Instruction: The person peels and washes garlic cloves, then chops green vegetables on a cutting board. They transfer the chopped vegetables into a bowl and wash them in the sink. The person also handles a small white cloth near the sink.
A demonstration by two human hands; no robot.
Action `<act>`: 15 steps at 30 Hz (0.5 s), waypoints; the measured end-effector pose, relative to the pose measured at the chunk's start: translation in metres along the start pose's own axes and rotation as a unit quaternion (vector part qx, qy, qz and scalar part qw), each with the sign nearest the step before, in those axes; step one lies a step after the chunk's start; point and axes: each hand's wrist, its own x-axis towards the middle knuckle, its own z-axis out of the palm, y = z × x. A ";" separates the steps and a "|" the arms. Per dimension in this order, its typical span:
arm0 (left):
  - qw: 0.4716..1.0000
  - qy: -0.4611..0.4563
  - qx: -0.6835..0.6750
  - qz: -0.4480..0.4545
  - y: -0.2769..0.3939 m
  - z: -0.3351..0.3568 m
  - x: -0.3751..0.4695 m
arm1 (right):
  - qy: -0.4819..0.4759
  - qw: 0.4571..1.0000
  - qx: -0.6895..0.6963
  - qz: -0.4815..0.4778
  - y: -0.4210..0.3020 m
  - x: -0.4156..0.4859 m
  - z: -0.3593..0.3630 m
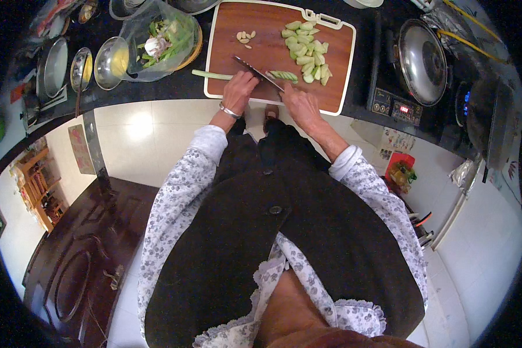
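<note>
A wooden cutting board (267,26) with a white rim lies on the dark counter before me. My left hand (238,92) presses a pale green stalk (209,74) onto the board, its far end sticking out past the left rim. In my right hand (302,108) is a kitchen knife (254,70), its blade slanting up and left, close to my left fingertips. Thin slanted green slices (283,76) lie just right of the blade. Higher up are several peeled garlic cloves (244,37). Pale green vegetable chunks (306,52) form a pile at the board's right.
Left of the board, a clear plastic bag (135,39) with vegetable scraps sits in a basket (196,48). Metal bowls (105,63) stand farther left, one with a utensil in it. On the right, a domed metal lid or pan (422,61) covers an induction cooker (385,102) with a lit display.
</note>
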 end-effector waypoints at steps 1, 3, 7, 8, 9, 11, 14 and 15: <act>1.000 -0.006 -0.009 0.006 -0.003 -0.001 -0.001 | 0.029 0.999 -0.003 -0.022 0.004 -0.001 0.003; 0.999 0.029 0.018 0.021 -0.009 -0.008 -0.001 | 0.022 1.000 -0.005 -0.011 0.008 -0.001 -0.006; 1.000 0.016 0.023 0.008 -0.006 -0.013 0.002 | -0.042 0.997 0.022 0.058 0.006 -0.002 -0.034; 1.000 0.015 0.021 0.011 -0.005 -0.012 0.003 | -0.036 0.997 0.030 0.055 0.004 -0.005 -0.036; 1.000 0.014 0.020 0.011 -0.003 -0.012 0.003 | -0.031 0.997 0.039 0.051 0.002 -0.006 -0.038; 0.999 0.002 0.031 0.008 -0.003 -0.014 0.004 | -0.036 0.998 0.039 0.031 -0.004 -0.006 -0.043; 0.999 -0.010 0.047 0.000 -0.002 -0.013 0.007 | -0.060 0.998 0.018 0.016 -0.008 -0.009 -0.048; 0.999 -0.003 0.046 0.002 -0.002 -0.012 0.006 | -0.069 0.997 0.009 0.012 -0.008 -0.009 -0.048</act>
